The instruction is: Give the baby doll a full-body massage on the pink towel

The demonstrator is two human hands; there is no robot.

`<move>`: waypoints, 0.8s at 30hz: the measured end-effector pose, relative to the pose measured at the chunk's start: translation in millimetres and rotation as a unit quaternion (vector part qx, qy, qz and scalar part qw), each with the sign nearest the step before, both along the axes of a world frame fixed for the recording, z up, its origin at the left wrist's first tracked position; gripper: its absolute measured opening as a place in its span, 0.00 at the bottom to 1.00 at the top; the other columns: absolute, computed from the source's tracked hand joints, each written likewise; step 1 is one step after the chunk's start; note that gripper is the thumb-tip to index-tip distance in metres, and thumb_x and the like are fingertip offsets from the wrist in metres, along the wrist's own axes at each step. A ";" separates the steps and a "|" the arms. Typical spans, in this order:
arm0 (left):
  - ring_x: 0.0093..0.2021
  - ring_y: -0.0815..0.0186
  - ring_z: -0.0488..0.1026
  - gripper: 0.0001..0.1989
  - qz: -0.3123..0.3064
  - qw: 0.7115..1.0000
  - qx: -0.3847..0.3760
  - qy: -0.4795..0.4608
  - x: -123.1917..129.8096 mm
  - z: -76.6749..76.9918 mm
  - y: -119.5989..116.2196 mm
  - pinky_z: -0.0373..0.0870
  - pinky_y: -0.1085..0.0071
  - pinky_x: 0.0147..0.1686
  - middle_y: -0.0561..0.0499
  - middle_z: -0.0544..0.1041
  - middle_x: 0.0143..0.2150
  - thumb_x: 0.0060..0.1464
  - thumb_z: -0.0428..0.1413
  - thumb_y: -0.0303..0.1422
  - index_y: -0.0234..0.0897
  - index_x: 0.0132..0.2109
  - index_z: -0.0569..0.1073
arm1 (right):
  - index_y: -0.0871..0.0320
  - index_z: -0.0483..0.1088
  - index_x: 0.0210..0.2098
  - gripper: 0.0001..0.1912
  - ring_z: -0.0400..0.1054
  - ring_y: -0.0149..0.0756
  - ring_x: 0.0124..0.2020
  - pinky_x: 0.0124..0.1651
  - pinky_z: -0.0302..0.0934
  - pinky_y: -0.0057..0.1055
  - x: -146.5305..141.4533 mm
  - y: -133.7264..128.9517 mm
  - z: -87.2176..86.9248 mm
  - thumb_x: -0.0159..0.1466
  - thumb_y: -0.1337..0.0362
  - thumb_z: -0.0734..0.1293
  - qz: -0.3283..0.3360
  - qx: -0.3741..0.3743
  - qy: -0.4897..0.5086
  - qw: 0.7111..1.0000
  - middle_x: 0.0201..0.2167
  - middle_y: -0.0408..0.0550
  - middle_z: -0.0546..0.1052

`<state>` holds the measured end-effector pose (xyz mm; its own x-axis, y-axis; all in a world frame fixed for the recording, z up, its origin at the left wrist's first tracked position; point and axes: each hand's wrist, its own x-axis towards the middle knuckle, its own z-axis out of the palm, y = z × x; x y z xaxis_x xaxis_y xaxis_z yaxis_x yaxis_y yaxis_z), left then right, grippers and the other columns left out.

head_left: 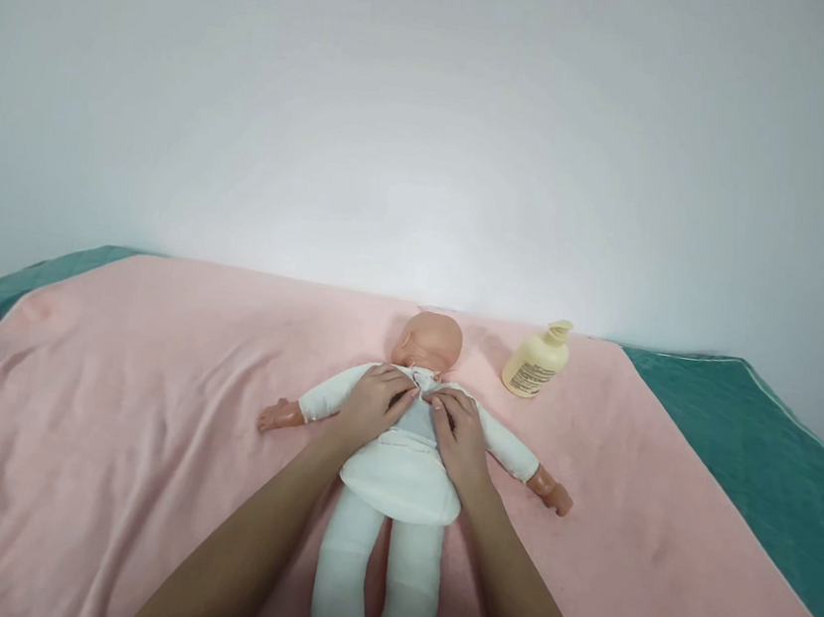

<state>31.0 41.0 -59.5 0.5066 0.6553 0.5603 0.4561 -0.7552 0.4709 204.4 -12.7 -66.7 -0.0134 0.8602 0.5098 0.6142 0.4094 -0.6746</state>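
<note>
A baby doll (402, 482) with a white cloth body lies stretched out, its bald head (436, 340) at the far end and no face showing. Its arms spread to both sides, ending in bare plastic hands. My left hand (377, 399) rests on the left of the doll's upper torso, fingers extended. On the right of the torso lies my right hand (459, 424), its fingers also extended and slightly bent. Both sets of fingertips come close together just below the neck, where the cloth has a gathered seam. Neither hand grips anything.
A pale yellow pump bottle (535, 362) with a printed label stands right of the doll's head. Under everything is a wrinkled pink blanket (103, 431), laid over a green cover (754, 461) that shows at both sides. A plain pale wall (435, 121) rises behind.
</note>
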 end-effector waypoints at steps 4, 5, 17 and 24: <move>0.43 0.60 0.73 0.11 0.007 1.000 0.013 0.003 -0.2 -0.5 -0.7 0.66 0.59 0.48 0.47 0.79 0.40 0.63 0.48 0.32 0.37 0.39 0.75 | 0.53 0.75 0.41 0.16 0.68 0.43 0.46 0.52 0.59 0.43 -0.1 -0.2 -1.2 0.69 0.57 0.57 -0.007 0.008 -0.001 1.000 0.41 0.50 0.77; 0.45 0.60 0.73 0.11 0.010 1.000 0.020 0.000 -0.3 -1.2 -0.8 0.66 0.59 0.49 0.47 0.79 0.41 0.63 0.48 0.32 0.38 0.40 0.75 | 0.53 0.75 0.41 0.16 0.67 0.43 0.47 0.52 0.59 0.43 0.0 -0.3 -1.8 0.69 0.57 0.57 -0.009 0.012 0.000 1.000 0.42 0.50 0.76; 0.47 0.58 0.72 0.10 0.037 0.999 0.016 0.009 0.3 -1.2 -1.3 0.65 0.58 0.50 0.47 0.79 0.43 0.64 0.48 0.33 0.37 0.42 0.74 | 0.53 0.74 0.46 0.16 0.66 0.44 0.50 0.55 0.57 0.46 0.5 1.7 -5.0 0.70 0.57 0.56 -0.009 0.004 -0.028 1.000 0.47 0.51 0.75; 0.46 0.59 0.72 0.10 0.038 0.999 0.012 0.013 0.5 -0.5 -1.9 0.65 0.58 0.49 0.47 0.79 0.42 0.64 0.48 0.33 0.37 0.41 0.74 | 0.53 0.74 0.45 0.17 0.67 0.44 0.49 0.54 0.58 0.45 0.0 2.0 -3.7 0.70 0.57 0.56 -0.009 0.001 -0.034 0.999 0.46 0.51 0.76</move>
